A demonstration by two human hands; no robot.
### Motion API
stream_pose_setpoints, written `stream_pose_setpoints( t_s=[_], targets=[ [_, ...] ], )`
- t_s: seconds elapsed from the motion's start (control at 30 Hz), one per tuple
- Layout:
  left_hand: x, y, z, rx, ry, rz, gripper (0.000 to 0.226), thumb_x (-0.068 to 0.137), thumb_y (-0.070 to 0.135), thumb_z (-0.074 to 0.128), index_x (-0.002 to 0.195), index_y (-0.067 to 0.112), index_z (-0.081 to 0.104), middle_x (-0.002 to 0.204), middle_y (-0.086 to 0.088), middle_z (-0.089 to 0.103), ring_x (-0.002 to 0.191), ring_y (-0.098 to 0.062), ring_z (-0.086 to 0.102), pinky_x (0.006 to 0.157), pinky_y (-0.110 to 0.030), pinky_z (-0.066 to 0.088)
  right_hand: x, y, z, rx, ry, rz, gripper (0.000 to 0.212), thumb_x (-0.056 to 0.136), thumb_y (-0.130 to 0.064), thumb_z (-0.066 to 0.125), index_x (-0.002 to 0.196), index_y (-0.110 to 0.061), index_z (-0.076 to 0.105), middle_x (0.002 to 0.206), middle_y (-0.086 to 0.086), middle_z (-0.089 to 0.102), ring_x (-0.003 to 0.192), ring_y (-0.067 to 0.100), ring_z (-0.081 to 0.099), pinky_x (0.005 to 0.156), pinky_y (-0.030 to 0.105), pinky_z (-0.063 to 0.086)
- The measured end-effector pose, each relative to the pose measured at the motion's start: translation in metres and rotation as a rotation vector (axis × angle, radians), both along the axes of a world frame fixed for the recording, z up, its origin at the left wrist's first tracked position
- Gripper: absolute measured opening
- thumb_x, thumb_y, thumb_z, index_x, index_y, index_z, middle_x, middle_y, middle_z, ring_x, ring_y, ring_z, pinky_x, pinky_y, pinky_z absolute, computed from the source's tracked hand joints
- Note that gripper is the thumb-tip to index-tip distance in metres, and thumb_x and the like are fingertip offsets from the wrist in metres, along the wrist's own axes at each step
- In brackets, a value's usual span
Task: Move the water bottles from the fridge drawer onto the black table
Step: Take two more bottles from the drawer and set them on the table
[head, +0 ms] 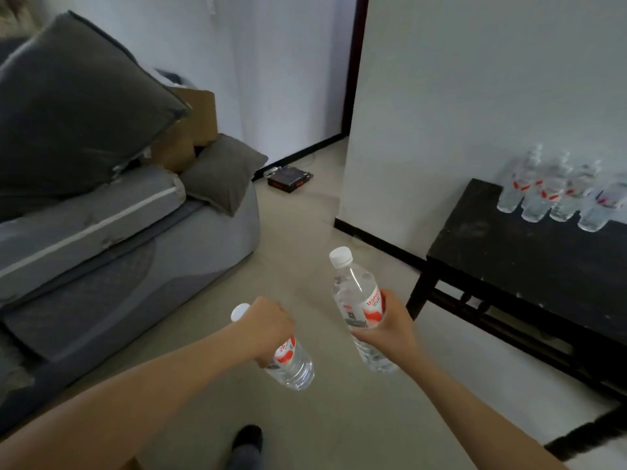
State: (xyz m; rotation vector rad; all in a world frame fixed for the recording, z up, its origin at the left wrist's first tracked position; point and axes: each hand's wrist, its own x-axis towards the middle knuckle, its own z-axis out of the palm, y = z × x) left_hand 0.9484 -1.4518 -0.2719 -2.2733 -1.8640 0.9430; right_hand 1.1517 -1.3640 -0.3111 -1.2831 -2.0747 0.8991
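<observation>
A grey fabric sofa (135,252) with a large dark grey cushion (78,106) stands at the left. Over the beige floor (305,232), the left hand (268,330) is clenched around a clear plastic water bottle (291,364), tilted, white cap toward the sofa. The right hand (390,320) grasps a second clear red-labelled water bottle (356,293) by its middle, near the low black wooden table (529,266), where a cluster of clear bottles (556,195) stands by the wall.
</observation>
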Motion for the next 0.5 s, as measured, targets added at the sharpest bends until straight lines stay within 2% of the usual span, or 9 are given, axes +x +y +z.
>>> stream_pose_setpoints(
  t_s=[0.1, 0.17, 0.27, 0.5],
  targets=[
    [-0.033, 0.045, -0.006, 0.015, -0.013, -0.060, 0.040, 0.075, 0.036, 0.069, 0.107, 0.015, 0.060, 0.105, -0.004, 0.065, 0.098, -0.024, 0.058, 0.069, -0.031, 0.039, -0.026, 0.030, 0.003, 0.023, -0.003, -0.050, 0.060, 0.059, -0.028, 0.084, 0.103, -0.029, 0.044, 0.091, -0.016, 0.052, 0.082, 0.001, 0.055, 0.066, 0.010, 0.042],
    [-0.062, 0.084, -0.004, 0.034, -0.022, -0.129, 0.039, 0.074, 0.036, 0.070, 0.106, 0.015, 0.061, 0.105, -0.004, 0.065, 0.097, -0.023, 0.058, 0.072, -0.031, 0.042, -0.048, 0.055, 0.004, 0.022, 0.010, -0.144, 0.060, 0.059, -0.028, 0.085, 0.103, -0.029, 0.044, 0.092, -0.014, 0.053, 0.084, 0.004, 0.056, 0.069, 0.012, 0.043],
    [-0.100, 0.140, 0.006, 0.074, -0.051, -0.197, 0.041, 0.073, 0.034, 0.070, 0.107, 0.015, 0.060, 0.107, -0.004, 0.064, 0.099, -0.023, 0.057, 0.079, -0.033, 0.046, -0.076, 0.086, 0.010, -0.008, -0.036, -0.285, 0.066, 0.060, -0.031, 0.084, 0.112, -0.025, 0.044, 0.101, -0.009, 0.053, 0.091, 0.008, 0.055, 0.077, 0.019, 0.044],
    [-0.137, 0.234, 0.016, 0.142, -0.131, -0.255, 0.050, 0.076, 0.036, 0.067, 0.120, 0.017, 0.051, 0.118, -0.003, 0.057, 0.108, -0.021, 0.052, 0.084, -0.032, 0.042, -0.092, 0.128, 0.015, -0.042, -0.111, -0.489, 0.075, 0.062, -0.030, 0.083, 0.123, -0.017, 0.042, 0.106, -0.009, 0.050, 0.095, 0.007, 0.049, 0.082, 0.020, 0.040]
  ],
)
